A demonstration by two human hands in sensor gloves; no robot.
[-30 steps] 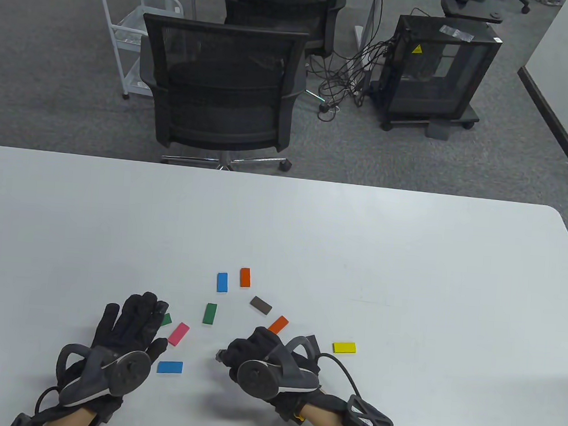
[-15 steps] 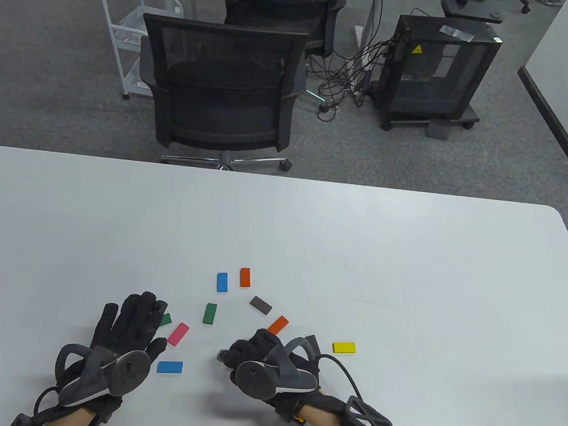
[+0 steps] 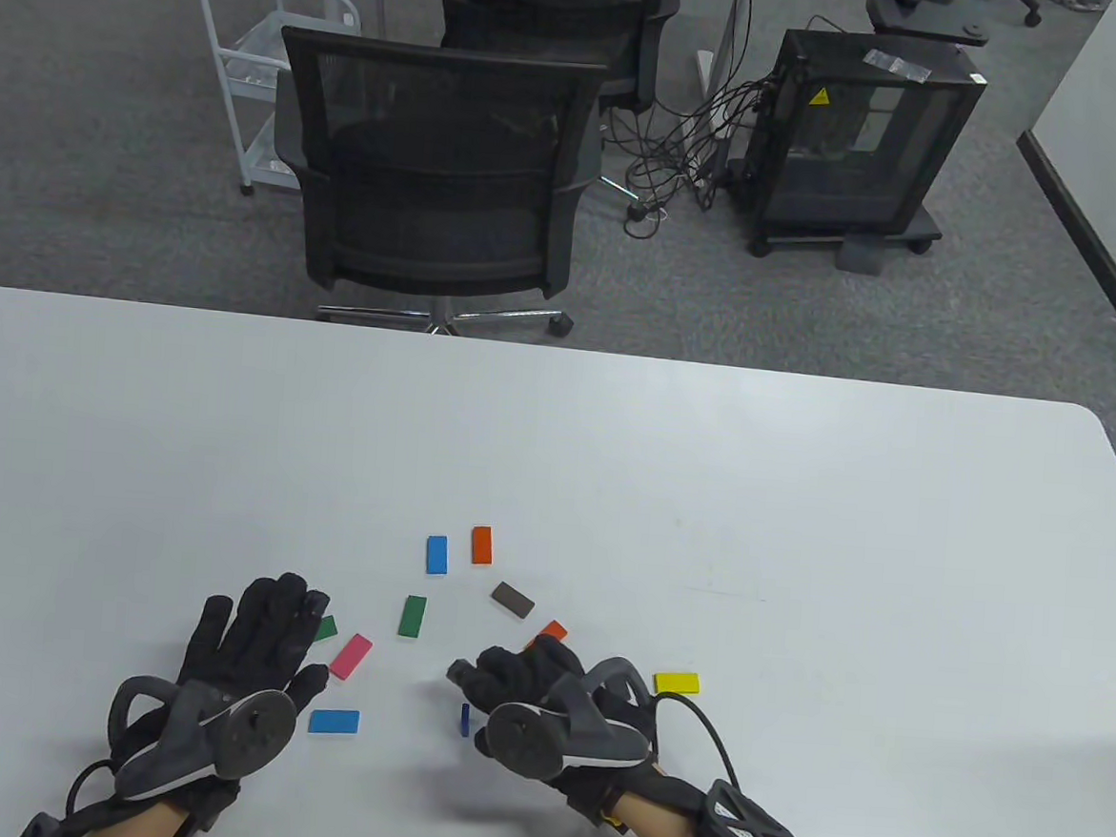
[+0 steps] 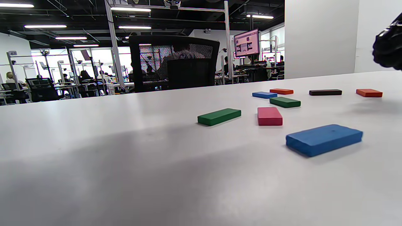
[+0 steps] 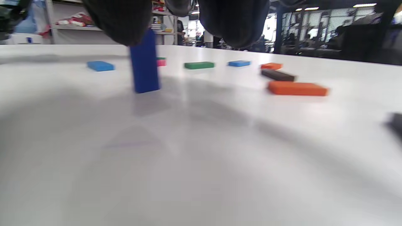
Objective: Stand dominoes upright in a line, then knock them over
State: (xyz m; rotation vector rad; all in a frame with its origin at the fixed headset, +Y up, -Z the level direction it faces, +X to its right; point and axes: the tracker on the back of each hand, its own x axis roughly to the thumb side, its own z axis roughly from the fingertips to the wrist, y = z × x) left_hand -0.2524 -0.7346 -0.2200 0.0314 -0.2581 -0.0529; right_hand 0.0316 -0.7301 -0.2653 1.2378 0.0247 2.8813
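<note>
A dark blue domino (image 3: pixel 465 719) stands upright on the white table (image 3: pixel 800 512), just left of my right hand (image 3: pixel 502 677). In the right wrist view it (image 5: pixel 144 69) stands below curled fingers (image 5: pixel 119 18), and I cannot see contact. My left hand (image 3: pixel 262 627) lies flat with straight fingers, next to a green domino (image 3: pixel 326 627). Lying flat are pink (image 3: pixel 350 655), light blue (image 3: pixel 333 721), green (image 3: pixel 412 616), blue (image 3: pixel 437 554), orange (image 3: pixel 481 544), brown (image 3: pixel 513 600) and yellow (image 3: pixel 676 682) dominoes. Another orange domino (image 3: pixel 553 629) is half hidden by my right hand.
A black mesh office chair (image 3: pixel 441 171) stands just beyond the table's far edge. Behind it are a white cart (image 3: pixel 248 62) and a black cabinet (image 3: pixel 864 134) with cables on the floor. The table's rounded right corner (image 3: pixel 1093 418) lies far from the hands.
My right hand has shifted right and slightly away, uncovering the upright dark blue domino. My left hand and the flat dominoes have not moved.
</note>
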